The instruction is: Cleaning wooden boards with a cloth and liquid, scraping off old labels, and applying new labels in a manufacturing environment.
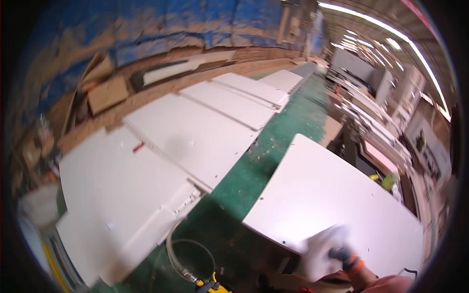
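Right hand at the panel's near edge

The right hand (pixel 325 251), white-covered and blurred, is over the near edge of a white panel (pixel 332 190); whether it touches the panel or hangs just above it, I cannot tell. Its grip is lost in the blur too (spread or pinching, I cannot say). A dark and orange band (pixel 353 264) circles the wrist. The left hand is outside the view, so its grip cannot be told.

The panel lies at the right, its broad face up, with small dark holes near its edges. To its left runs a green surface (pixel 278 146), then a row of white boards (pixel 195 119), some overlapping; a small red thing (pixel 138 147) rests on one of the nearer ones. At the lower edge sits a yellow and black tool (pixel 218 288), a pale hose (pixel 169 244) curving up from it.

Beyond the boards stands a brown box (pixel 108 94) near a blue wall (pixel 195 19) (dusty, by its tan patches). Stacked boards (pixel 378 119) fill the far right.
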Action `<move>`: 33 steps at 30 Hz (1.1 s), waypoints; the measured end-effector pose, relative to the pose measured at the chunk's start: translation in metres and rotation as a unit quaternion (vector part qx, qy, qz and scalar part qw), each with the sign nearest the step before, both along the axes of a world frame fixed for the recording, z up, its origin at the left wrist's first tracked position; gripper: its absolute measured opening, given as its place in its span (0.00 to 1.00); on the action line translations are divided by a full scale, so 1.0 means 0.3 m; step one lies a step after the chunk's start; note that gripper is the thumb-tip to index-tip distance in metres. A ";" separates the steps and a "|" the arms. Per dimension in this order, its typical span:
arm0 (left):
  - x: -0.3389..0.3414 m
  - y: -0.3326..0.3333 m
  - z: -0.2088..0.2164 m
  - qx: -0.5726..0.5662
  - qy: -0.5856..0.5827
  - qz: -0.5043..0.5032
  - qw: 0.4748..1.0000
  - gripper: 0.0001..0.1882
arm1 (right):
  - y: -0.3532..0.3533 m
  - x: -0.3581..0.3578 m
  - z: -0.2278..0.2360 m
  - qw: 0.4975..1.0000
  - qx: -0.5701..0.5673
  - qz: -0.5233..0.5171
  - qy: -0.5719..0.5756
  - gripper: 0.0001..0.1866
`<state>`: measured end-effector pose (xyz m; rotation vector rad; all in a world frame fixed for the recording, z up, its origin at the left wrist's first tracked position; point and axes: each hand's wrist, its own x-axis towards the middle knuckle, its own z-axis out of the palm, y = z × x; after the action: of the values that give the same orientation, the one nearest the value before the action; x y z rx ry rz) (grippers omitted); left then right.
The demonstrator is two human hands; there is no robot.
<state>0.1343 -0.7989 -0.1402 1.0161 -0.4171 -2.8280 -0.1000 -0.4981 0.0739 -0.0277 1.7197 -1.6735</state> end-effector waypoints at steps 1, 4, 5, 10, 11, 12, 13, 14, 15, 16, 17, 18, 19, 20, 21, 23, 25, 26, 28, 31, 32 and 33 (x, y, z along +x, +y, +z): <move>-0.048 0.041 0.227 -0.397 0.007 0.003 0.918 0.12 | 0.025 0.042 -0.062 0.975 -0.033 0.166 0.142 0.33; -0.035 0.082 0.149 0.011 0.065 -0.062 0.996 0.14 | -0.294 0.202 -0.024 0.828 -0.049 0.391 0.398 0.20; -0.018 0.076 0.093 0.140 0.095 -0.089 0.982 0.15 | -0.366 0.217 0.078 0.719 -0.105 0.476 0.495 0.20; -0.169 0.263 0.529 0.088 0.057 -0.150 0.983 0.15 | -0.273 0.240 0.098 0.778 0.079 0.577 0.236 0.19; -0.161 0.289 0.576 0.085 0.041 -0.155 0.983 0.15 | -0.221 0.245 0.117 0.834 0.039 0.501 0.227 0.17; -0.175 0.313 0.625 0.082 0.028 -0.158 0.984 0.14 | -0.182 0.231 0.149 0.831 0.053 0.469 0.294 0.16; -0.181 0.336 0.685 0.076 0.010 -0.165 0.983 0.14 | -0.136 0.228 0.176 0.842 0.047 0.444 0.303 0.15; -0.191 0.364 0.742 0.077 -0.018 -0.156 0.985 0.14 | -0.109 0.223 0.201 0.851 0.025 0.445 0.276 0.16; -0.215 0.392 0.816 0.075 -0.052 -0.140 0.986 0.14 | -0.084 0.209 0.226 0.857 0.000 0.448 0.253 0.17; -0.232 0.422 0.893 0.073 -0.097 -0.116 0.986 0.14 | -0.051 0.195 0.246 0.868 0.007 0.426 0.254 0.17; -0.255 0.459 0.963 0.068 -0.134 -0.095 0.984 0.14 | -0.017 0.186 0.263 0.859 -0.055 0.450 0.237 0.18; -0.273 0.492 1.012 0.059 -0.165 -0.078 0.981 0.14 | 0.019 0.180 0.271 0.845 -0.119 0.473 0.221 0.19; -0.277 0.520 1.040 0.053 -0.167 -0.094 0.980 0.14 | 0.058 0.182 0.275 0.852 -0.118 0.458 0.224 0.19; -0.287 0.546 1.054 0.024 -0.170 -0.090 0.981 0.12 | 0.097 0.182 0.275 0.856 -0.129 0.438 0.241 0.20; -0.281 0.534 0.968 0.019 -0.171 -0.102 0.980 0.12 | 0.138 0.183 0.271 0.859 -0.141 0.419 0.258 0.21; -0.279 0.483 0.757 -0.395 0.061 -0.310 0.863 0.11 | 0.212 0.179 0.255 0.874 -0.116 0.391 0.265 0.21; -0.290 0.530 0.784 -0.196 0.015 -0.230 0.953 0.15 | 0.287 0.149 0.273 0.880 -0.092 0.388 0.258 0.22; -0.301 0.552 0.806 -0.087 0.018 -0.217 0.972 0.17 | 0.298 0.138 0.265 0.882 -0.090 0.394 0.242 0.22; -0.337 0.563 0.819 0.020 0.013 -0.258 0.966 0.23 | 0.331 0.157 0.253 0.919 -0.100 0.316 0.215 0.21; -0.376 0.572 0.784 -0.102 0.043 -0.330 0.937 0.28 | 0.370 0.166 0.245 0.942 -0.142 0.203 0.228 0.18; -0.397 0.579 0.815 -0.151 0.046 -0.366 0.917 0.30 | 0.397 0.150 0.269 0.924 -0.171 0.222 0.262 0.17; -0.404 0.568 0.856 -0.205 0.054 -0.406 0.889 0.31 | 0.424 0.132 0.292 0.903 -0.198 0.239 0.296 0.18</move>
<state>0.0132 -0.6286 0.1167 0.6828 -1.6851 -3.1714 -0.0603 -0.3709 0.1616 -1.1600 1.5512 -1.6849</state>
